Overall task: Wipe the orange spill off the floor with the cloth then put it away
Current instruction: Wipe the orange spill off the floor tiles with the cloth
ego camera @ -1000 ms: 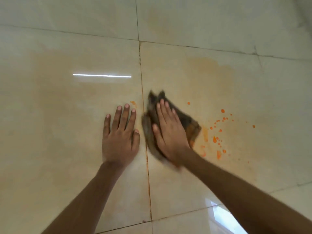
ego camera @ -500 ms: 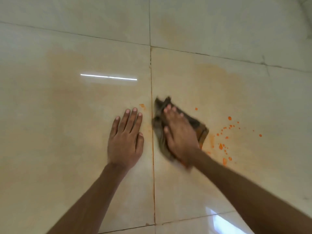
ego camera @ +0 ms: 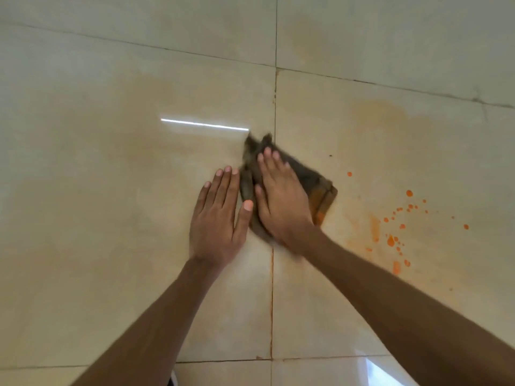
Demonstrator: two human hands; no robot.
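Observation:
A dark brown cloth (ego camera: 309, 176), stained orange along its right edge, lies flat on the beige tiled floor (ego camera: 111, 190) across a vertical grout line. My right hand (ego camera: 281, 199) presses down on it with fingers spread. My left hand (ego camera: 217, 218) rests flat on the tile just left of the cloth, holding nothing, its thumb touching the cloth's edge. Orange spill drops (ego camera: 391, 240) and streaks are scattered on the tile to the right of the cloth, apart from it. A faint orange film covers the tiles around both hands.
Glossy floor tiles fill the whole view, with orange-tinted grout lines (ego camera: 272, 302). A bright light reflection (ego camera: 204, 124) shows on the left tile. A window glare (ego camera: 384, 371) sits at the bottom right.
My right hand has slid the cloth left over the grout line until it meets my left thumb. The small orange spot near my left fingertips is now out of sight.

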